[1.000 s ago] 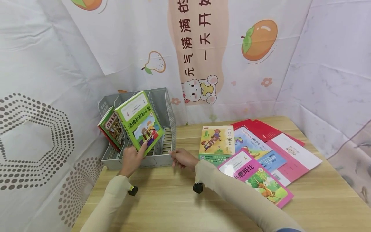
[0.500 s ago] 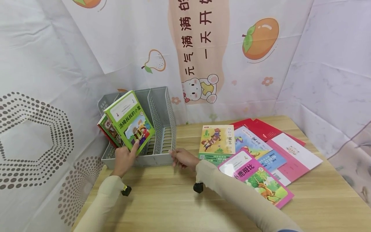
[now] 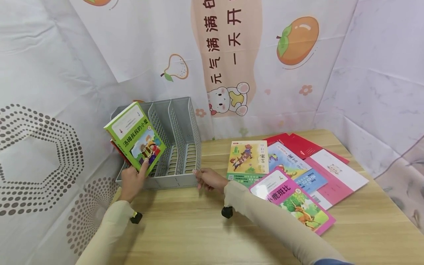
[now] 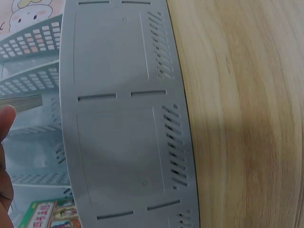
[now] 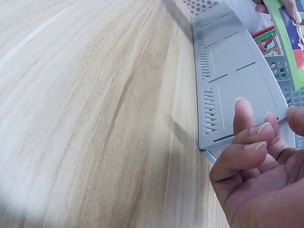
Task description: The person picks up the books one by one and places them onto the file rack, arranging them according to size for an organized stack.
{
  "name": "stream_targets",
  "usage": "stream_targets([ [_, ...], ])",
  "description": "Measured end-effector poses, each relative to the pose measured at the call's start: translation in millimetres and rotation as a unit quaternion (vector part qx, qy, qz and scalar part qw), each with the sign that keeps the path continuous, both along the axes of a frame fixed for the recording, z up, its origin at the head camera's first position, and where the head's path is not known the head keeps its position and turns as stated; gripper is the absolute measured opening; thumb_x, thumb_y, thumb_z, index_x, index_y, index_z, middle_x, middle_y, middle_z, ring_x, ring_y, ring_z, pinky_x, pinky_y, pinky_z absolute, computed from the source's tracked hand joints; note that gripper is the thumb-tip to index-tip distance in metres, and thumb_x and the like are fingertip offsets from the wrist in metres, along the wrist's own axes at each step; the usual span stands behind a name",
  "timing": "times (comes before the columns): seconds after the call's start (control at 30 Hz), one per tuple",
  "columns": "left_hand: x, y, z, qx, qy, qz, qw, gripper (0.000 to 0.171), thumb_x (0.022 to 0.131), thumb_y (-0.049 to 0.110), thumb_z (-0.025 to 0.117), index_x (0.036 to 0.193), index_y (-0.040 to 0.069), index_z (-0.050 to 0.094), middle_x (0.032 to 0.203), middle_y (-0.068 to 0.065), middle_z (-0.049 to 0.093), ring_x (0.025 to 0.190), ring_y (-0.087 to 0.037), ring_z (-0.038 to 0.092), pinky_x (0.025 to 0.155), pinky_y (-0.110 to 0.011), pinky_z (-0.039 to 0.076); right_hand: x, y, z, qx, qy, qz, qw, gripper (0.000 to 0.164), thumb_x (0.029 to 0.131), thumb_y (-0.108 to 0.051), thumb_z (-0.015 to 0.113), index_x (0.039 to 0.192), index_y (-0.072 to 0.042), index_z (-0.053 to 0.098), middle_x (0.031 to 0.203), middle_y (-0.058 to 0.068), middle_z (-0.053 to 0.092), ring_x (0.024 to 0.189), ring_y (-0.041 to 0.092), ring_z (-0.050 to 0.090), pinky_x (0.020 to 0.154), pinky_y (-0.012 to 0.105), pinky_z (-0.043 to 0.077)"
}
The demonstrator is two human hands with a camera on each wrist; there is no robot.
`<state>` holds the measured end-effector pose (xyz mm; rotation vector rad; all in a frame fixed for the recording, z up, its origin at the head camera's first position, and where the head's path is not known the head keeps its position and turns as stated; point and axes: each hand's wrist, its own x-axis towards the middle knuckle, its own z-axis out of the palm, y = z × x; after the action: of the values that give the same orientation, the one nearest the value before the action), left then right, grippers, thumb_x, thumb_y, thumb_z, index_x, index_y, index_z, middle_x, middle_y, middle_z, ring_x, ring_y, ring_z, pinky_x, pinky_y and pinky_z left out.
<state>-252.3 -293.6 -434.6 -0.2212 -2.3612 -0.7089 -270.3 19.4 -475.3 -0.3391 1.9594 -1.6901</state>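
Observation:
My left hand (image 3: 132,180) grips a green picture-covered book (image 3: 140,134) by its lower edge, thumb on the cover. The book is tilted over the left part of a grey divided book rack (image 3: 179,181). Behind it, a red-edged book (image 3: 120,151) is mostly hidden in the head view; its green and red cover (image 4: 52,216) shows inside the rack in the left wrist view. At the rack's front right corner, my right hand (image 3: 212,180) pinches the rim, with the thumb at the top edge and the other fingers curled outside, as the right wrist view shows.
Right of the rack lie a yellow-and-green book (image 3: 248,158), a blue book (image 3: 288,165), a pink book (image 3: 298,202), a pink-and-white book (image 3: 338,176) and red ones (image 3: 303,145), partly overlapping on the wooden table (image 3: 198,228). A printed cloth (image 3: 149,48) hangs behind.
My left hand has carried the green book leftward across the rack, so it covers more of the book behind it. My right hand has stayed at the rack's corner.

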Motion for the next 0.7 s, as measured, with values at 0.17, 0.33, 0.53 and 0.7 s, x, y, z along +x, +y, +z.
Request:
stream_targets([
  [0.17,-0.1,-7,2.1,0.019,-0.012,0.021,0.9995,0.057,0.106,0.032,0.058,0.057,0.002,0.061,0.047,-0.006,0.056,0.039,-0.008,0.038,0.039,-0.025,0.031,1.3,0,1.2,0.003,0.000,-0.001,1.000,0.047,0.110,-0.042,0.045,0.105,0.003,0.058,0.078,0.009,0.065,0.052,0.012,0.041,0.048,0.025,0.032],
  [0.33,-0.5,-14,2.4,0.029,-0.020,0.035,0.9988,0.059,0.106,0.036,0.057,0.057,0.002,0.060,0.047,-0.007,0.054,0.038,-0.013,0.041,0.038,-0.028,0.032,1.3,1,0.5,0.001,-0.001,0.000,1.000,0.049,0.110,-0.042,0.046,0.107,0.005,0.057,0.077,0.009,0.064,0.052,0.013,0.040,0.048,0.026,0.031],
  [0.53,2.0,-17,0.2,0.037,-0.045,0.048,0.9971,0.058,0.107,0.044,0.053,0.071,0.000,0.066,0.052,-0.009,0.061,0.040,-0.018,0.048,0.037,-0.029,0.035,-0.9,0,-4.2,-0.006,0.007,0.003,1.000,0.051,0.110,-0.042,0.047,0.110,0.008,0.056,0.078,0.012,0.065,0.051,0.013,0.040,0.048,0.027,0.030],
  [0.7,4.9,-18,0.3,0.037,-0.043,0.056,0.9968,0.058,0.107,0.041,0.054,0.070,-0.002,0.065,0.053,-0.011,0.060,0.041,-0.015,0.045,0.039,-0.028,0.035,-2.3,0,-6.7,-0.005,0.010,0.004,1.000,0.051,0.110,-0.042,0.046,0.109,0.007,0.056,0.078,0.012,0.066,0.051,0.013,0.041,0.048,0.026,0.030],
])
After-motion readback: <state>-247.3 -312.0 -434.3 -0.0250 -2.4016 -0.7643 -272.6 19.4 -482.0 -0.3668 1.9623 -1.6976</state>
